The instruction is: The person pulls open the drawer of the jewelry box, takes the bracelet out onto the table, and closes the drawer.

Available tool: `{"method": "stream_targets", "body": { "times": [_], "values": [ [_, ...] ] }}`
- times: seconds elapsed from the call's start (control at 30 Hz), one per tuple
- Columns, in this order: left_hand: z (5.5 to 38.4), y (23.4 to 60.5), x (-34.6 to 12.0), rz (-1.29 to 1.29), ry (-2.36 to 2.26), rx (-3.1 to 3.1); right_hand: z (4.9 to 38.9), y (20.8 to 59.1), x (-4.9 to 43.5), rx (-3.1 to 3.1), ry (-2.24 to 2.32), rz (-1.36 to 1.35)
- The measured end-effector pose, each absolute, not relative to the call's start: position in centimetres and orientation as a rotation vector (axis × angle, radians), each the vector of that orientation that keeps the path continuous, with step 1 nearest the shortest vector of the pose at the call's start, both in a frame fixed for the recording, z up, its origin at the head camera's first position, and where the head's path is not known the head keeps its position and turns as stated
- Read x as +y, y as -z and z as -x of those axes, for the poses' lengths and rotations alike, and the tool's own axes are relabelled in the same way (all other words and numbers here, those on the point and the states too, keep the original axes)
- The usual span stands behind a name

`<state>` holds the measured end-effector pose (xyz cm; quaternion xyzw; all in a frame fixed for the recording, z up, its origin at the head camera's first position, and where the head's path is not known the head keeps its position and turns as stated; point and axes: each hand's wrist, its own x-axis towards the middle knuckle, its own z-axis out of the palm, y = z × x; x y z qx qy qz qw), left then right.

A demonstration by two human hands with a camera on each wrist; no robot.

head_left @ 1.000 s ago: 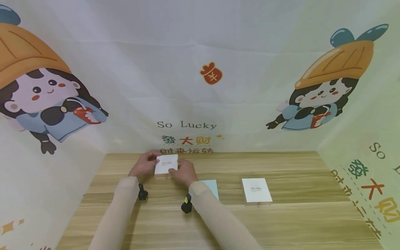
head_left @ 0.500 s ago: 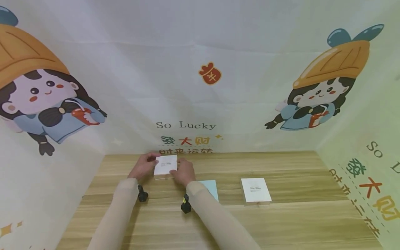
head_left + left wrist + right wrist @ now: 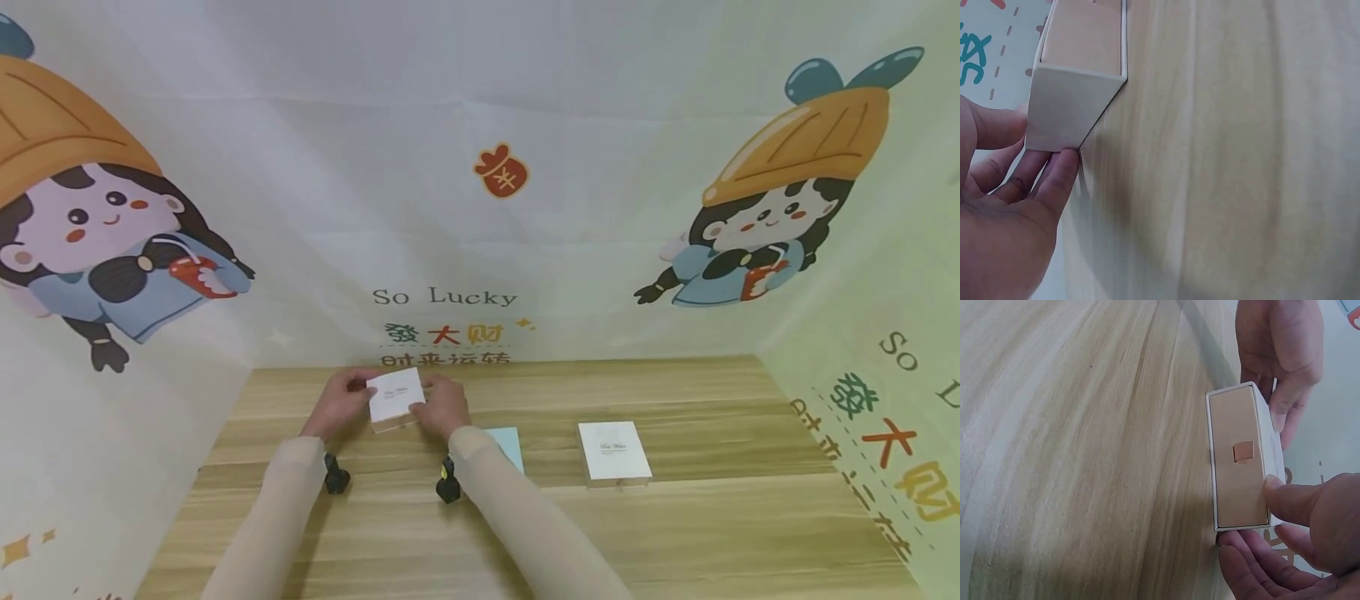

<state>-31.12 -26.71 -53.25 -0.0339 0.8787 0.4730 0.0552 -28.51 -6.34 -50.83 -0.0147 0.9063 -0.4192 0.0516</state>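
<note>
A small white gift box [image 3: 395,395] with fine print on its top sits near the back edge of the table, slightly turned. Its sleeve surrounds a peach-coloured drawer [image 3: 1235,494] with a small pull tab [image 3: 1244,451] on the front face. My left hand [image 3: 342,403] holds the box's left side, thumb [image 3: 1000,128] on the top edge and fingers along the side wall. On the opposite side my right hand [image 3: 446,406] grips it, thumb over the top edge and fingers against the side, low by the table.
A second white box [image 3: 613,452] of the same kind lies to the right on the wooden table [image 3: 712,533]. Part of a light-blue flat-topped item [image 3: 508,447] shows behind the right sleeve [image 3: 517,508]. A printed cloth [image 3: 570,208] hangs at the back and sides.
The box has turned slightly anticlockwise and shifted a little left between both hands. The left wrist has moved slightly left. The second box and the light-blue item lie as before.
</note>
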Motion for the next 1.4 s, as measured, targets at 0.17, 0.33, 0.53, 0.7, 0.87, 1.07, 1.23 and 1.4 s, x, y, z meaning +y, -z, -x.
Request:
{"method": "stream_targets", "body": {
  "times": [0.17,0.33,0.53,0.7,0.87,1.07,1.23,1.4],
  "values": [
    [30.1,53.3,-26.9,0.124,-1.452,2.680,28.8,50.9,-6.2,2.746,1.269,0.026],
    [28.9,53.0,-26.8,0.145,-1.409,2.750,29.0,50.7,-6.0,2.732,1.293,0.029],
    [27.5,52.7,-26.6,0.127,-1.364,2.795,29.4,50.7,-5.8,2.761,1.264,0.033],
    [26.7,52.5,-26.6,0.114,-1.329,2.825,29.7,50.5,-5.7,2.772,1.220,0.058],
    [25.8,52.3,-26.4,0.141,-1.286,2.831,30.0,50.4,-5.6,2.764,1.206,0.072],
    [24.5,52.2,-25.5,0.196,-1.293,2.861,30.5,50.4,-5.4,2.810,1.173,0.123],
    [23.7,52.1,-24.7,0.204,-1.305,2.901,30.8,50.3,-5.4,2.838,1.138,0.179],
    [23.0,52.1,-24.0,0.251,-1.287,2.908,31.0,50.0,-5.6,2.827,1.110,0.182]
  ]
}}
